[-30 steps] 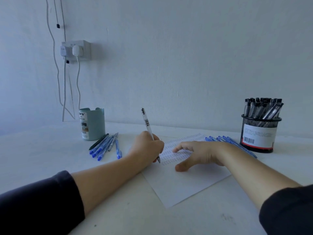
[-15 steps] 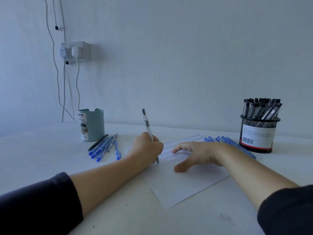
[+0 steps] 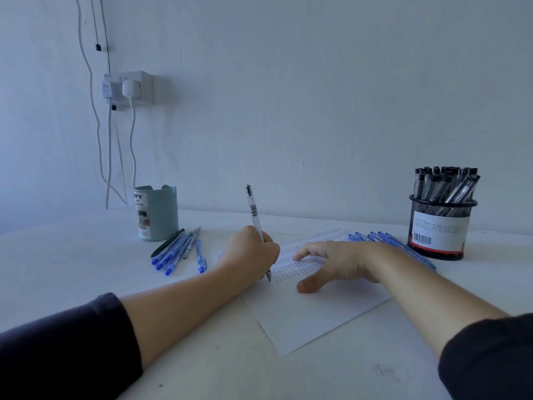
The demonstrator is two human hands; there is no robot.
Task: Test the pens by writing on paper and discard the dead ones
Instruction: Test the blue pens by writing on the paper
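Smooth teal plastic cup (image 3: 157,212) stands toward the table's (image 3: 72,255) far left edge, with slim blue pens (image 3: 176,252) fanned just beside it. Left hand (image 3: 250,254) pinches a clear-barrelled pen (image 3: 254,210), tip on the flat white paper (image 3: 311,319) mid-table. Right hand (image 3: 339,262) rests spread on the sheet's handwritten rows. More blue pens (image 3: 383,241) lie beyond it. Black wire-mesh cylinder (image 3: 439,226) packed with pens sits far right.

The one camera sits on my head, looking forward and down past my left hand (image 3: 251,252) and right hand (image 3: 337,262), close over my fingers, facing the wall (image 3: 317,111) beyond them.
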